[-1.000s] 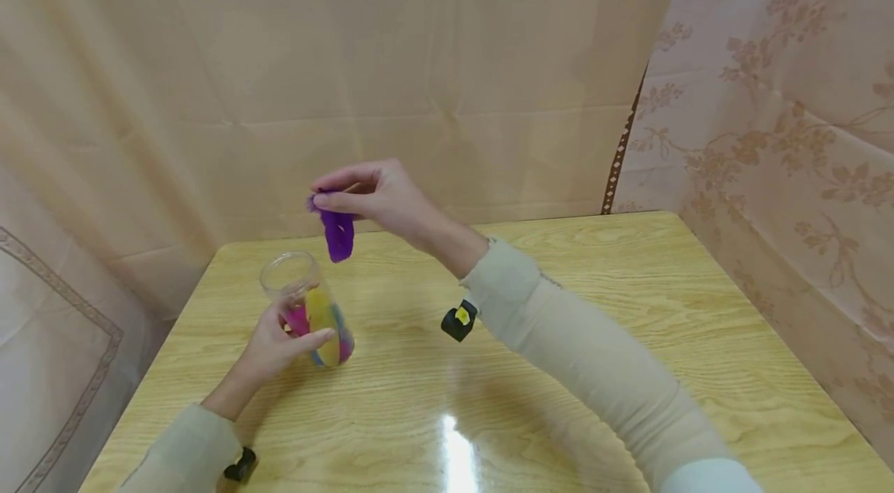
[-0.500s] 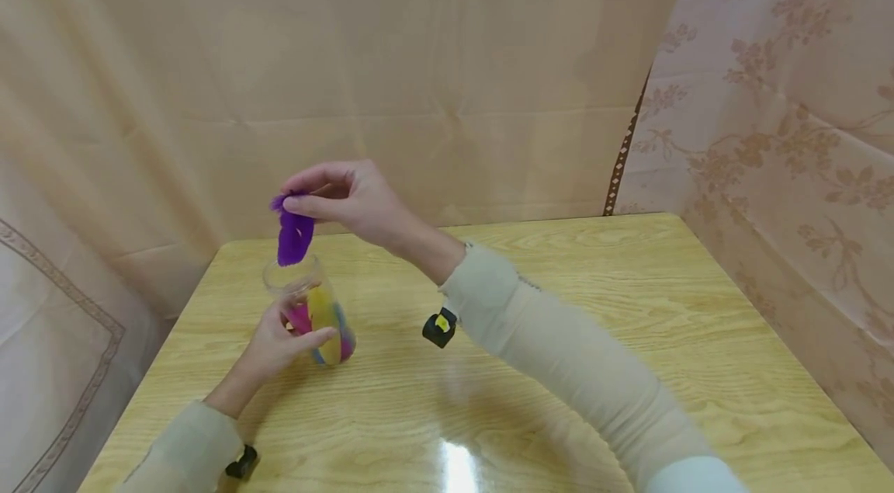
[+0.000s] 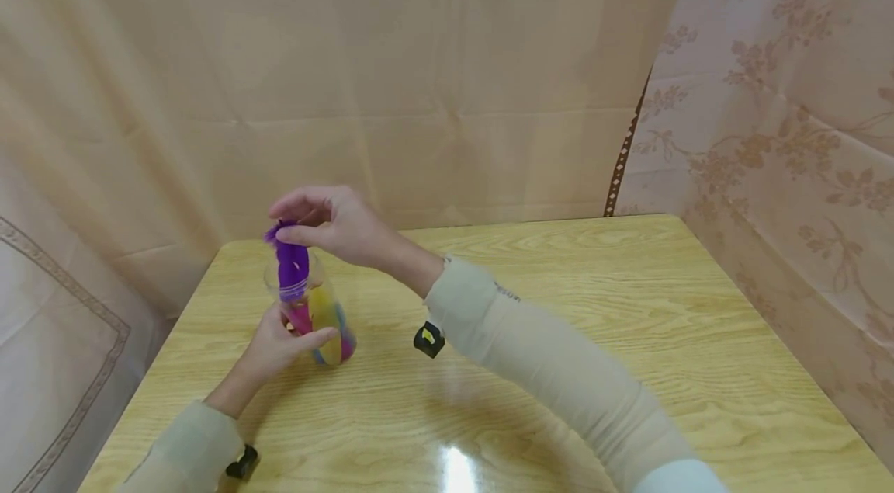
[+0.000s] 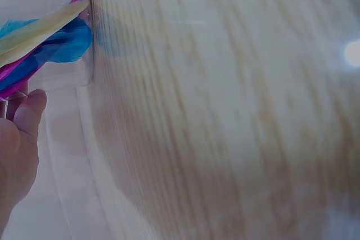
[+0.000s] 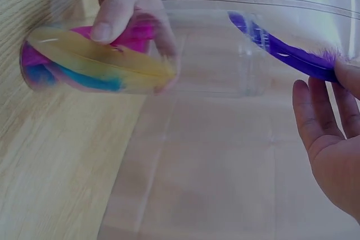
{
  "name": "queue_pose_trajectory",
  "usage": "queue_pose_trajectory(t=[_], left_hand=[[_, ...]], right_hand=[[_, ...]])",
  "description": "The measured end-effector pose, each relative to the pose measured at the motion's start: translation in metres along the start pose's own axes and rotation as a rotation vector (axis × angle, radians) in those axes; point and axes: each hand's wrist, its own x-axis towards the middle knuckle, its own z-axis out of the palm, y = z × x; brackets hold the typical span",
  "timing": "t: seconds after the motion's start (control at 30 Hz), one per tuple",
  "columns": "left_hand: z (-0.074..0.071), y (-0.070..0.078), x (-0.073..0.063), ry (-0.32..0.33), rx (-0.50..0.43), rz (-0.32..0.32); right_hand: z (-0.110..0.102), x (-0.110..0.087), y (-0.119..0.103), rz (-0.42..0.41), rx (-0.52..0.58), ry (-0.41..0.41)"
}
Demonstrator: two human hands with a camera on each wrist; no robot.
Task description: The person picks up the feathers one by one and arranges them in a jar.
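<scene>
A clear jar (image 5: 208,77) stands at the left of the table, holding yellow, pink and blue feathers. In the right wrist view the yellow feather (image 5: 101,57) lies against its near wall. My left hand (image 3: 275,341) grips the jar round its lower half, thumb across the front. Above the mouth, my right hand (image 3: 342,225) pinches a purple feather (image 3: 293,268) by its fluffy end. The feather's lower tip is inside the jar's neck. In the left wrist view a blue feather (image 4: 70,43) shows near the jar's base.
The wood-grain table (image 3: 559,338) stretches to the right, with a bright reflection near its front. A beige curtain (image 3: 447,74) hangs behind it, and a floral cloth (image 3: 789,120) hangs on the right.
My right hand has moved left over the jar and then down, bringing the purple feather's tip into the mouth. My left hand and the jar have stayed in place.
</scene>
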Motion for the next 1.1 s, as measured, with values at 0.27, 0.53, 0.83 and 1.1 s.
queue_pose_trajectory(t=[0.27, 0.53, 0.83, 1.1], left_hand=[[0.0, 0.0, 0.001, 0.007, 0.017, -0.01], [0.0, -0.001, -0.001, 0.014, 0.003, 0.005], [-0.002, -0.003, -0.002, 0.026, 0.0, 0.059], [-0.003, -0.007, -0.001, 0.018, -0.013, 0.054]], right_hand=[[0.006, -0.002, 0.003, 0.052, -0.017, 0.004], [0.012, -0.002, 0.007, 0.085, -0.021, 0.004], [0.016, -0.003, 0.015, 0.1, -0.125, 0.01], [0.02, -0.002, 0.017, 0.121, -0.162, 0.012]])
